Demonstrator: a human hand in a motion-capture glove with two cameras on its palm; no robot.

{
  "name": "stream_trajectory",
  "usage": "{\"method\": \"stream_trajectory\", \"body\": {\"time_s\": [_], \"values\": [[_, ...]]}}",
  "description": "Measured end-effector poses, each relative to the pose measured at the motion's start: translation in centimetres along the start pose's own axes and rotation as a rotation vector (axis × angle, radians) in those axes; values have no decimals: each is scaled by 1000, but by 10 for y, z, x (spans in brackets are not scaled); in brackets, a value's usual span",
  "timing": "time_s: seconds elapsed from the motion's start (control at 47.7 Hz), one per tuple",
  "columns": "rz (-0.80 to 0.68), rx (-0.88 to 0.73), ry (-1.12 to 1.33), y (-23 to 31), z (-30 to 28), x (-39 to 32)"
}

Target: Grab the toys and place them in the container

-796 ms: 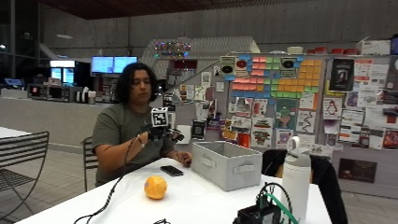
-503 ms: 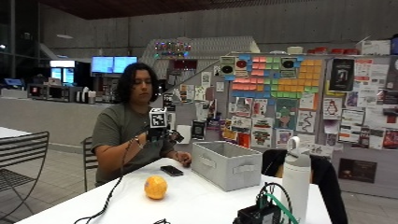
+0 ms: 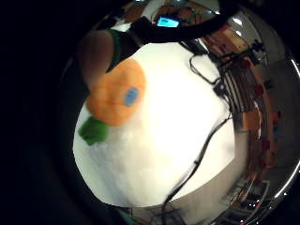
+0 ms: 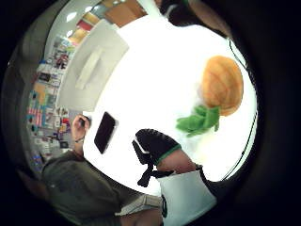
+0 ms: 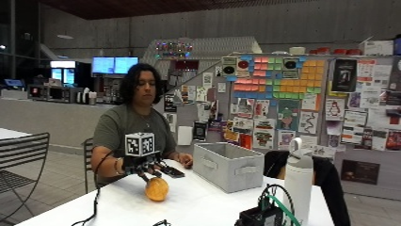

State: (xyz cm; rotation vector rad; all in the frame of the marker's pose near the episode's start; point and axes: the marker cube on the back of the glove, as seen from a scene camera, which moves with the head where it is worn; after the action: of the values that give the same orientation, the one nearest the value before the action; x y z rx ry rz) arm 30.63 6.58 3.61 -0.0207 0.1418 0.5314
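Just hand [image 5: 143, 165] spread above orange toy [image 5: 156, 189].

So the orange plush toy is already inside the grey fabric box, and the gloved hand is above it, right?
Not quite. The orange plush toy isn't in the grey fabric box; it lies on the white table beside the box, as the outside view shows. The rest holds: the black-gloved right hand is above the toy, fingers pointing down at it.

Café-like public hall — counter [image 5: 44, 117], poster wall [image 5: 300, 103]
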Motion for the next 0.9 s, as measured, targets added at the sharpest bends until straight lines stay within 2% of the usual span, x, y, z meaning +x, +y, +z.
{"method": "stream_trajectory", "body": {"time_s": [0.168,0.377,0.607,0.754,0.901], "values": [[-57,-80,-33,-27,49,31],[-80,150,-123,-57,66,32],[4,380,-51,-65,66,16],[-18,405,13,-58,44,4],[-88,541,-114,-43,-46,-39]]}}
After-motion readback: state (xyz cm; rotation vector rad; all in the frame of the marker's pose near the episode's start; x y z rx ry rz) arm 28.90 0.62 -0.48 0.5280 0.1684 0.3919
